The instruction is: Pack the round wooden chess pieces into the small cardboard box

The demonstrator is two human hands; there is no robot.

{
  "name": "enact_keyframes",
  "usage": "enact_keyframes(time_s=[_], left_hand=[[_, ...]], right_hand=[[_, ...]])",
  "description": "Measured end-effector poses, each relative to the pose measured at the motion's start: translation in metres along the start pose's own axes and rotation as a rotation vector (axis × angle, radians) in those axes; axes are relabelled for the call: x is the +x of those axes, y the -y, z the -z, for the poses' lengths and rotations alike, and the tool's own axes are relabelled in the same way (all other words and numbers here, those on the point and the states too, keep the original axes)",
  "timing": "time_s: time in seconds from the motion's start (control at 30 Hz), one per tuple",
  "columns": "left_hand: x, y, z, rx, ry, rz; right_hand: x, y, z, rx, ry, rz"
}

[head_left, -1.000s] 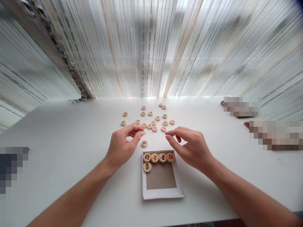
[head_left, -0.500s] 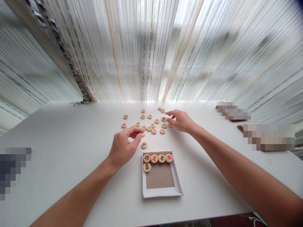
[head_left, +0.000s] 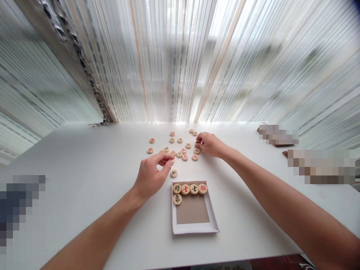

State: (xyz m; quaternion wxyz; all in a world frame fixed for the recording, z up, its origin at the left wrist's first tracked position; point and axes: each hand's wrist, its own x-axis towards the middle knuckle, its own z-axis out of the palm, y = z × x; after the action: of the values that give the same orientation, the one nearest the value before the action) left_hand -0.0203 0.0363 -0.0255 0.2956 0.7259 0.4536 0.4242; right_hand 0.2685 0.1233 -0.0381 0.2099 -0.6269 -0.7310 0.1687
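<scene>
A shallow white cardboard tray [head_left: 195,228] with a brown floor lies near the table's front edge. Several round wooden chess pieces [head_left: 189,189] with red or black characters sit along its far side. One loose piece [head_left: 173,173] lies just beyond the tray. My left hand [head_left: 152,174] hovers beside it, thumb and fingers pinched together at the near edge of the scattered pieces [head_left: 180,150]. My right hand [head_left: 209,144] reaches farther out, fingers curled and pinched at the right side of that scatter; what it grips is hidden.
The white table [head_left: 84,180] runs back to a striped curtain [head_left: 180,60]. Blurred-out items lie at the right edge [head_left: 320,165] and at the far left [head_left: 19,198].
My right hand went from above the tray out to the right side of the scattered pieces and closed its fingers there. My left hand stayed in its pinch near the loose piece.
</scene>
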Motion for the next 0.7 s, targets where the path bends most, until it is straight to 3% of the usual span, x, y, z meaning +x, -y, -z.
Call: enact_keyframes(time_s=[0.23, 0.47, 0.6, 0.7], left_hand=[[-0.001, 0.002, -0.002, -0.086, 0.028, 0.039], [-0.008, -0.012, -0.005, -0.424, 0.136, 0.131], [-0.012, -0.021, -0.007, -0.56, 0.209, 0.169], [-0.015, -0.026, -0.008, -0.65, 0.276, 0.206]], right_hand=[[-0.039, 0.027, 0.01, 0.484, -0.176, -0.083], [-0.105, 0.08, -0.006, 1.022, 0.017, -0.122], [-0.121, 0.093, -0.014, 1.338, 0.094, -0.257], [-0.126, 0.096, -0.017, 1.39, 0.118, -0.269]])
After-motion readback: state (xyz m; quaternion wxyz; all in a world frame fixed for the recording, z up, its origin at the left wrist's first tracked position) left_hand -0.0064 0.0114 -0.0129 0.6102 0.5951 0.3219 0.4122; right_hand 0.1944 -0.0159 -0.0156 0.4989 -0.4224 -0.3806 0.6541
